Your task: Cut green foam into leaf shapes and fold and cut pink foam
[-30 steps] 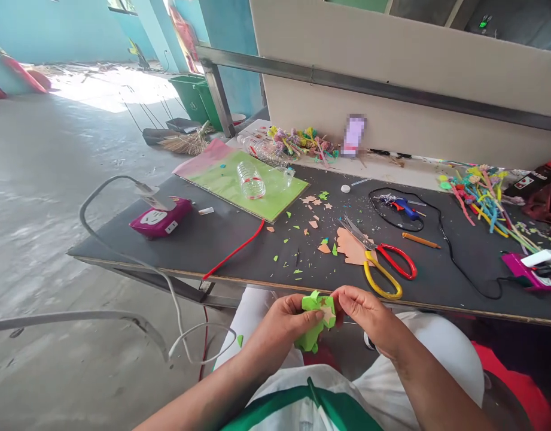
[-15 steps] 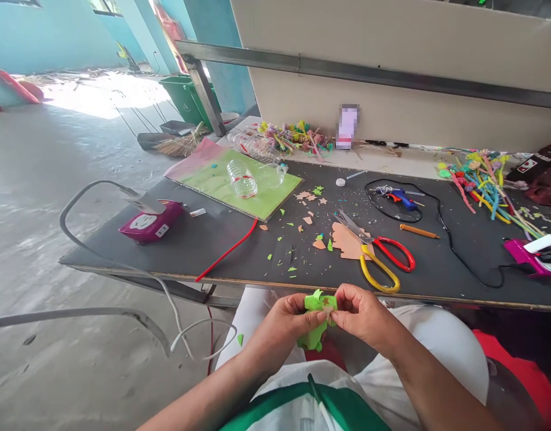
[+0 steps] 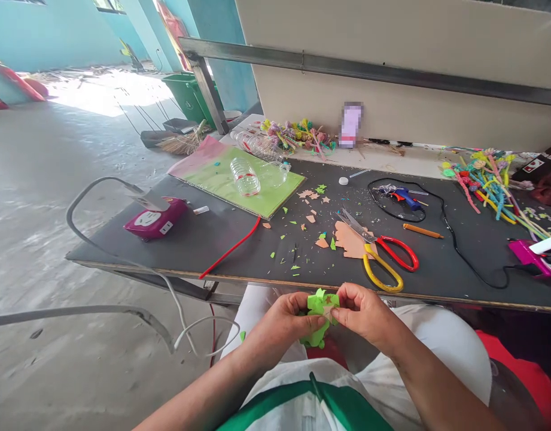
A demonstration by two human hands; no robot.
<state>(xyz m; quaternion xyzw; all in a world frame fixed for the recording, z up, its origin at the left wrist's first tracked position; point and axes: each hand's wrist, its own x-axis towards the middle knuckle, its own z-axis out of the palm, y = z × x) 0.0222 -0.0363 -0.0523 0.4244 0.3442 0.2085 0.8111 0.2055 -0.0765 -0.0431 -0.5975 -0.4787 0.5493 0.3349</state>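
Note:
My left hand (image 3: 286, 320) pinches the left side of a green cut paper piece (image 3: 317, 302) with wavy, notched edges, held over my lap just off the table's front edge. On the piece's right side, my right hand (image 3: 362, 311) closes thumb and finger at a small peach-coloured scrap that lies against the green. A small brownish star shape shows on the green near its top right. Beyond the hands, scissors (image 3: 369, 242) with one red and one yellow handle lie spread on the table, partly over a peach paper sheet (image 3: 349, 239).
Green and peach paper scraps (image 3: 321, 243) litter the dark table (image 3: 239, 263). Clear plastic bottles (image 3: 245, 176) rest on green sheets (image 3: 275, 200). A blue glue gun (image 3: 407, 199) with a black cord, an orange stick (image 3: 423, 231), pipe cleaners (image 3: 486, 176) and a purple power socket (image 3: 156, 218) are around.
The view has shifted slightly, moving the table a little to the right. Both hands stay on the green piece, and more of the peach scrap shows between the fingers.

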